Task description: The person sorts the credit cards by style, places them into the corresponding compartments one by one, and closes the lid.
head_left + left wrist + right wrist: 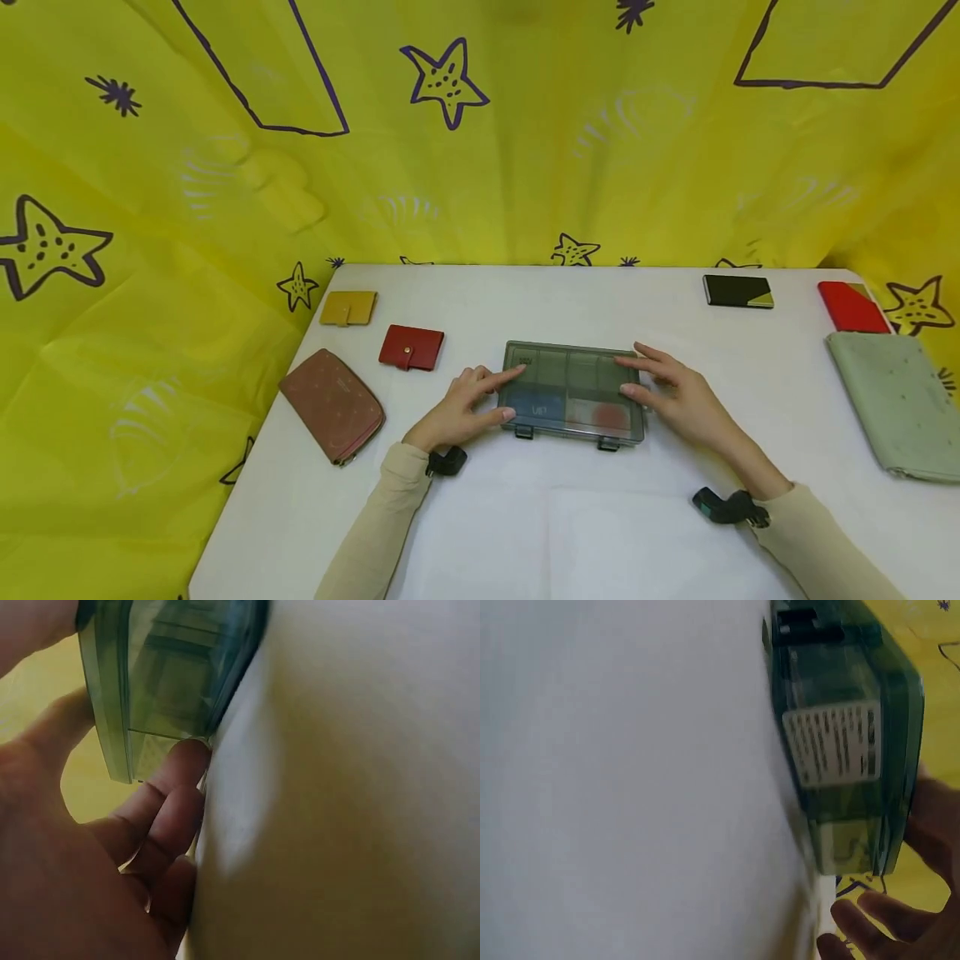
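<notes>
A translucent dark green plastic compartment case [566,367] lies on the table with its lid down and its two latches toward me. Through the lid show a blue item [538,408] with white lettering and a white and red item [600,414]. My left hand [465,408] rests thumb and index finger on the lid's left side; in the left wrist view its other fingers [176,814] bend against the case's side near the table. At the right side, my right hand [682,400] touches the lid with thumb and fingertips. A white printed label [834,742] shows on the case's side.
Left on the white table [525,517] lie a yellow wallet [348,307], a red snap wallet [412,347] and a brown zip pouch [333,406]. Toward the right are a black card holder [738,292], a red one [852,307] and a pale green pouch [896,404]. Yellow cloth [480,183] hangs behind.
</notes>
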The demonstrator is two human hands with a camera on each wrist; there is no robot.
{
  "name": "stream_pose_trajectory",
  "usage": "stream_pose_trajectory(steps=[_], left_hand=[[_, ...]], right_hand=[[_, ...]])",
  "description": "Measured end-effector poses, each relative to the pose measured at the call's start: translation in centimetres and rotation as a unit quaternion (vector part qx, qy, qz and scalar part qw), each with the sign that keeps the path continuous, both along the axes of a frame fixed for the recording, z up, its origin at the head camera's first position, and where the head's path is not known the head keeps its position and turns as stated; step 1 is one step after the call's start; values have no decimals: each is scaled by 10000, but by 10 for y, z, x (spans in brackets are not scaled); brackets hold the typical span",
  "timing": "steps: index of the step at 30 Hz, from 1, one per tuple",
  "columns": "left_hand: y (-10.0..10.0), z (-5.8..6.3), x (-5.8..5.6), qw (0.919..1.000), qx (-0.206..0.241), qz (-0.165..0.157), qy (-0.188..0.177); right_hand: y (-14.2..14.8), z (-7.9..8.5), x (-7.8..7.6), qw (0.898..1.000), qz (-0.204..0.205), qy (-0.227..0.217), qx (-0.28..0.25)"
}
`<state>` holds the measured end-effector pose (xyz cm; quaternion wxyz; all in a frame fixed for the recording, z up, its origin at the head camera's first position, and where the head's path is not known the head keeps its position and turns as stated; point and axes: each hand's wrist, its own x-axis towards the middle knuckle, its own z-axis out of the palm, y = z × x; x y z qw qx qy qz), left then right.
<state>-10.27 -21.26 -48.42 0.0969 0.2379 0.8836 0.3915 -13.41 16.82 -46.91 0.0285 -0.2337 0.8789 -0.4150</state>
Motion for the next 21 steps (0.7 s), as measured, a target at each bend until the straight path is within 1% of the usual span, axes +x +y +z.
stream_pose_trajectory(steps=[1, 3, 5, 8, 11, 13, 16, 21], left_hand=[[1, 1, 1, 10000, -6, -15, -13], [2, 2, 3, 10000, -21, -2, -19], [2, 3, 4, 10000, -24, 21, -49], [4, 5, 6, 9998, -93, 61, -180], [5, 6, 6, 9992, -204, 23, -348], [6, 6, 6, 9988, -251, -55, -416], [7, 4, 6, 9988, -244, -134, -398], [12, 1, 9, 9997, -221, -18, -137]], right_hand=[[-1, 1, 3, 9999, 2, 86, 107], [-2, 2, 9, 9996, 126, 99, 244], [-2, 3, 14, 9987, 398, -98, 287], [0, 4, 21, 9943, 896, -483, 301], [2, 0, 26, 9899, 1258, -560, 334], [1, -2, 27, 9896, 1292, -510, 382], [-2, -6, 29, 9915, 1150, -387, 475], [-7, -4, 31, 9929, 923, -299, 691]])
